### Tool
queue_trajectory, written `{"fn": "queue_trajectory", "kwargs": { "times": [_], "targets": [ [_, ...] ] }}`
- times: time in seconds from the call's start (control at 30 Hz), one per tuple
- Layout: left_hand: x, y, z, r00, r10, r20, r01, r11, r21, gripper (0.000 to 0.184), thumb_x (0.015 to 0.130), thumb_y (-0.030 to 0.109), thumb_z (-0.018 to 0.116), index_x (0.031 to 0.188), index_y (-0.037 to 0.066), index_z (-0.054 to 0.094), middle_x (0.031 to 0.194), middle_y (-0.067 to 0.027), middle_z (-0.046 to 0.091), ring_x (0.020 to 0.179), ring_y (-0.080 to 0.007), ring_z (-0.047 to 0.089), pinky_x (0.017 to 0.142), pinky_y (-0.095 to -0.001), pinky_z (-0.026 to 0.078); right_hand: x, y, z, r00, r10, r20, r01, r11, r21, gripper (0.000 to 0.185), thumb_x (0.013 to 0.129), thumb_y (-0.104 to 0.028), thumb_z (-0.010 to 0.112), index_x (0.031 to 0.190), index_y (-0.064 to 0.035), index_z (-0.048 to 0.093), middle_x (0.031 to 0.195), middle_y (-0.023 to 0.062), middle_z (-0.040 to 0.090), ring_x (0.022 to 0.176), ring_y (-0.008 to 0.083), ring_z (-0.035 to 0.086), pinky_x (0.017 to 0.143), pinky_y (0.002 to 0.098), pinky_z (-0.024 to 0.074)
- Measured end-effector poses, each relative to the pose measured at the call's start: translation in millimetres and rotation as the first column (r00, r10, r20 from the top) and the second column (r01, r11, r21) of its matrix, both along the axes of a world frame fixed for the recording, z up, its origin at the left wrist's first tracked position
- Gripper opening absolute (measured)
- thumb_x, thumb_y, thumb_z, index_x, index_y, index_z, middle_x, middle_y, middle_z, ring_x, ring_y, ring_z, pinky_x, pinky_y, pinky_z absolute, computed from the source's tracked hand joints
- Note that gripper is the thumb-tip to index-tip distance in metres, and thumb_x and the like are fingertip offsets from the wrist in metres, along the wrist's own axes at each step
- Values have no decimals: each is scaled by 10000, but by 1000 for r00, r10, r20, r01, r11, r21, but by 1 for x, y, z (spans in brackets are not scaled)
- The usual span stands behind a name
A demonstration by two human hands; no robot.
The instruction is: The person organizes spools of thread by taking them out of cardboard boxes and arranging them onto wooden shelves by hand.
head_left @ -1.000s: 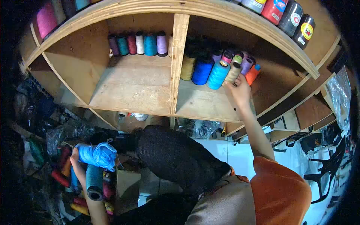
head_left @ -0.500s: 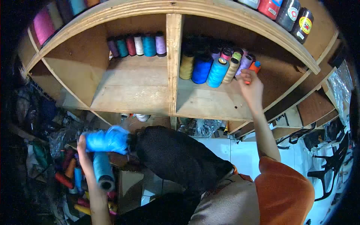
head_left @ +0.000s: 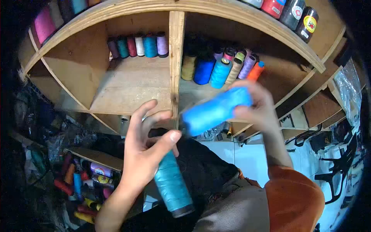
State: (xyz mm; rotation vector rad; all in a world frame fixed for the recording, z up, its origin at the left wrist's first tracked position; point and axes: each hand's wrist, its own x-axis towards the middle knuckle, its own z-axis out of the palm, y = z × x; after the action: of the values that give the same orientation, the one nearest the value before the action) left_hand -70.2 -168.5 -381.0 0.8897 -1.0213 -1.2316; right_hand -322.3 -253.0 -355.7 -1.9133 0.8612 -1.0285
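In front of the shelf, my right hand (head_left: 257, 104) is closed around one end of a bright blue thread spool (head_left: 216, 111), blurred by motion and tilted. My left hand (head_left: 145, 149) has its thumb and index finger spread near the blue spool's dark end, apart from it. Its lower fingers, partly hidden, grip the top of a teal thread spool (head_left: 172, 185) that hangs down at a slant. Behind my right hand, an orange spool (head_left: 256, 71) stands at the right end of a shelf group with a light blue spool (head_left: 221, 72) and a beige spool (head_left: 234, 71).
A wooden shelf (head_left: 177, 58) with a curved-looking upper board spans the view. A row of spools (head_left: 140, 45) stands in its left compartment. Below left, a box (head_left: 94, 159) holds several mixed spools. A black chair (head_left: 338, 170) is at the right.
My right hand has left the orange spool on the shelf and now holds the blue spool, which was in my left hand. My left hand has moved up and right, keeping the teal spool.
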Motion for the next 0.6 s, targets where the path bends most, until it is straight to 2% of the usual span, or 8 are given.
{"fn": "queue_trajectory", "kwargs": {
  "times": [0.03, 0.07, 0.13, 0.23, 0.33, 0.43, 0.53, 0.6],
  "targets": [
    [7, 4, 2, 999, 4, -32, -2, 999, 46, 604, 834, 52, 622, 1334, 38, 284, 1110, -179, 529, 640, -175, 589, 533, -281, 499, -13, -5, 10, 988, -153, 1, 153, 988, -22, 476, 686, -186, 768, 1087, -26, 567, 979, 60, 606, 927, 151, 573, 816, 298, 466],
    [13, 7, 6, 998, 8, -63, -2, 996, 93, 615, 830, 42, 620, 1344, 38, 282, 1120, -178, 528, 629, -178, 591, 530, -281, 500, -27, -11, 20, 975, -219, 40, 220, 975, -37, 473, 688, -187, 765, 1081, -15, 567, 971, 67, 614, 897, 161, 587, 805, 315, 476],
    [24, 10, 12, 993, 96, -63, -89, 990, 106, 603, 830, 86, 608, 1336, -3, 291, 1087, -175, 553, 542, -193, 579, 470, -286, 483, -56, -35, 33, 875, -379, -302, 355, 925, -133, 448, 677, -191, 773, 1043, -10, 589, 915, 79, 636, 848, 168, 609, 775, 308, 490],
    [36, 8, 9, 972, 236, -5, -235, 968, 84, 581, 842, 178, 593, 1303, -45, 319, 1020, -166, 587, 490, -199, 564, 407, -261, 444, -70, -96, 4, 672, -531, -516, 436, 847, -303, 415, 695, -166, 763, 1059, -45, 604, 932, 75, 634, 872, 163, 603, 800, 313, 469],
    [42, 9, 3, 965, 261, 16, -261, 959, 111, 557, 848, 184, 585, 1292, -42, 336, 1013, -155, 591, 489, -201, 564, 410, -267, 445, -82, -138, -22, 658, -528, -537, 456, 847, -274, 401, 693, -152, 766, 1055, -68, 616, 941, 78, 638, 878, 159, 603, 795, 306, 470],
    [46, 8, -4, 968, 252, -5, -249, 961, 117, 518, 853, 185, 570, 1272, -36, 361, 998, -144, 589, 488, -201, 563, 412, -271, 446, -93, -154, -35, 726, -521, -449, 466, 853, -235, 445, 682, -161, 775, 1082, -69, 604, 940, 92, 642, 882, 171, 606, 800, 310, 470],
    [49, 4, -8, 965, 262, -23, -256, 957, 133, 449, 862, 180, 539, 1235, -27, 397, 945, -127, 583, 495, -200, 561, 424, -279, 451, -121, -182, -60, 745, -535, -398, 371, 829, -420, 476, 680, -169, 774, 1108, -71, 589, 970, 94, 643, 881, 188, 607, 798, 313, 470],
    [51, -1, -13, 961, 268, -62, -256, 953, 160, 397, 868, 175, 516, 1201, -21, 427, 897, -112, 574, 514, -198, 563, 447, -291, 461, -94, -144, -41, 695, -606, -387, 400, 773, -492, 498, 678, -162, 772, 1126, -61, 579, 960, 74, 637, 872, 191, 604, 797, 310, 474]
  ]
}}
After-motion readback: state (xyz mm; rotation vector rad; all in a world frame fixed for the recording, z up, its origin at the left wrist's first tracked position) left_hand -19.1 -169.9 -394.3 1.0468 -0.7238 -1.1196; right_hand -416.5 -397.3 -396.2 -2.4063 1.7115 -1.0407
